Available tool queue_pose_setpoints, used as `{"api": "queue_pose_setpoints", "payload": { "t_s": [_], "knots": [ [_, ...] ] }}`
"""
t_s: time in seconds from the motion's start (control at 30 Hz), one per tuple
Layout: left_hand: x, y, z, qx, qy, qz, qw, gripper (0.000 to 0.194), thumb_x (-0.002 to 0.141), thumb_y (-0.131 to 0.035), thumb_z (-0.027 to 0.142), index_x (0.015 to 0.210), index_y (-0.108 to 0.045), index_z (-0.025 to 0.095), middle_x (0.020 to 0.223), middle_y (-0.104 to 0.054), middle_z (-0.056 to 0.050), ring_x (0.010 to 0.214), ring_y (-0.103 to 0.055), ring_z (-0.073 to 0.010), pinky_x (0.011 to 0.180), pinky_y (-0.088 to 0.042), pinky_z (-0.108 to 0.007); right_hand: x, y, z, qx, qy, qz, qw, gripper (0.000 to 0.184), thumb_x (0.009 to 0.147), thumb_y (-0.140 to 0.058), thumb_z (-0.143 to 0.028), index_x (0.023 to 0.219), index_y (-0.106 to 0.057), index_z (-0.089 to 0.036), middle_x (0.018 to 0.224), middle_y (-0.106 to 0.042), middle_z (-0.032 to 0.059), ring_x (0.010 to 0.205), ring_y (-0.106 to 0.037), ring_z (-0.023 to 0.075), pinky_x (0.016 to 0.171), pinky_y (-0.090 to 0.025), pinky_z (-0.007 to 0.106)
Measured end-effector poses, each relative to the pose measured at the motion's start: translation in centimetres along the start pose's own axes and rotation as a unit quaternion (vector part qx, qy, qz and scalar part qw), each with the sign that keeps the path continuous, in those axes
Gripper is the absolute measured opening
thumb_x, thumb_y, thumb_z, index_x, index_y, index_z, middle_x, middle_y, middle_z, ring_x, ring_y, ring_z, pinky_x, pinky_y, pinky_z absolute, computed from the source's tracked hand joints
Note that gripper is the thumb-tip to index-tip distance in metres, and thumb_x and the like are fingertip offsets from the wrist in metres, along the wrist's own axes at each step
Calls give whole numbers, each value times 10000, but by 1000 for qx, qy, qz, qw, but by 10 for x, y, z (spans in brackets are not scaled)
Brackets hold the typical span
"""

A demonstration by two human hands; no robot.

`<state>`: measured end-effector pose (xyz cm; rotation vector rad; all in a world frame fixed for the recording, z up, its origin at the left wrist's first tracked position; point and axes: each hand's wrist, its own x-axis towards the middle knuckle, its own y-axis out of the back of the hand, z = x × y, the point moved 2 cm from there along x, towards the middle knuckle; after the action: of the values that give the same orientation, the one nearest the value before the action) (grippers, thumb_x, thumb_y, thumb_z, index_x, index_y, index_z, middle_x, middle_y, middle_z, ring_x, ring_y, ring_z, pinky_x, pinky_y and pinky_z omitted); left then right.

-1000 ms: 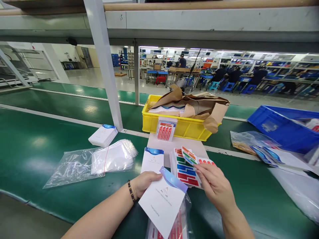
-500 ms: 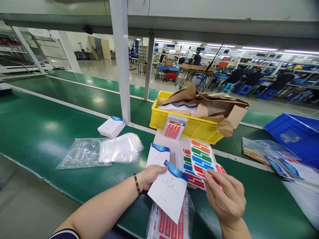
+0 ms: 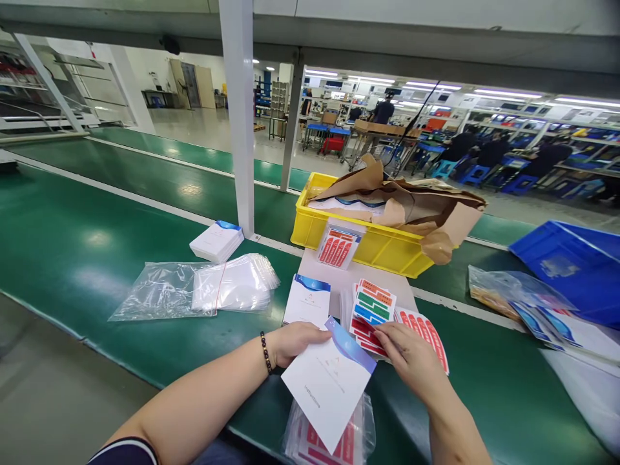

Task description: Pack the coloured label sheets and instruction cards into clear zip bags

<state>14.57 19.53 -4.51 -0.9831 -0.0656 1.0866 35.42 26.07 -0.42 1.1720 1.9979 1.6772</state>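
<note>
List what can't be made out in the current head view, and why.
All in the head view:
Left hand: most fingers hidden beneath the leaflet it holds.
Smallest print on the leaflet: too small and blurred.
Yellow bin: contents mostly covered by brown paper.
Blue bin: cut off by the right edge.

Multicolour sticker sheet now nearer the white booklet

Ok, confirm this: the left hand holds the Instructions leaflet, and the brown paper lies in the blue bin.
Wrong colour: the head view shows the brown paper in the yellow bin. The left hand does hold the Instructions leaflet.
</note>
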Motion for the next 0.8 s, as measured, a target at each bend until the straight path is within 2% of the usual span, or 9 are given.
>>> {"api": "queue_pose_setpoints", "payload": {
  "t_s": [0.1,0.17,0.23,0.3,0.37,0.43,0.5,0.63,0.8],
  "knots": [
    [-1,1,-1,7,6,-1,1000,237,709,-620,266,697,-645,31,664,-662,-110,579,-612,-174,648,-446,-313,-2,2,0,-1,1,59,998,210,836,-430,-274,851,-625,-198,855,-642,49,809,-598,183,723,-497,318],
    [0,2,-1,-1,-1,-8,1000,250,704,-628,274,725,-645,26,687,-666,-122,604,-619,-186,670,-445,-323,-7,10,1,-17,-34,191,981,175,818,-466,-252,843,-629,-194,847,-642,56,810,-601,198,739,-493,340],
    [1,3,-2,-17,-9,-17,1000,275,708,-626,285,768,-642,17,723,-670,-143,644,-626,-204,709,-441,-343,-17,20,-2,-46,-76,348,933,146,785,-518,-213,877,-630,-195,876,-634,73,813,-600,221,735,-487,367],
    [3,3,-2,-46,-24,-17,999,297,727,-605,293,830,-635,16,779,-671,-157,703,-631,-222,760,-431,-365,-26,26,-15,-69,-57,424,901,223,731,-578,-151,940,-618,-218,922,-621,80,811,-595,236,713,-484,382],
    [5,1,0,-91,-50,-17,994,346,759,-560,334,912,-620,29,862,-667,-158,789,-627,-237,819,-413,-384,-29,25,-38,-73,37,384,920,331,678,-620,-94,971,-597,-247,923,-617,72,804,-585,234,702,-474,389],
    [6,-3,3,-133,-74,-23,988,386,780,-518,371,977,-599,50,932,-656,-148,874,-610,-244,866,-393,-386,-26,17,-67,-49,156,268,949,336,668,-624,-78,958,-582,-241,865,-624,62,778,-573,217,680,-461,378],
    [6,-8,6,-156,-87,-31,983,406,785,-498,390,996,-590,56,950,-652,-143,918,-596,-252,882,-387,-383,-22,7,-93,-28,235,161,958,226,716,-578,-97,913,-584,-208,793,-630,59,715,-558,188,628,-442,350],
    [7,-14,8,-173,-104,-9,979,441,789,-476,436,981,-591,56,910,-662,-137,901,-601,-259,858,-411,-384,-15,-4,-115,-33,248,113,962,118,783,-490,-117,813,-591,-168,682,-600,53,620,-504,149,565,-386,306],
    [11,-10,-1,-171,-119,94,973,473,788,-465,484,959,-591,61,893,-664,-136,864,-614,-248,842,-424,-384,-17,-8,-111,-35,239,105,965,125,787,-478,-115,732,-582,-156,634,-569,44,592,-446,136,547,-346,291]
  ]
}}
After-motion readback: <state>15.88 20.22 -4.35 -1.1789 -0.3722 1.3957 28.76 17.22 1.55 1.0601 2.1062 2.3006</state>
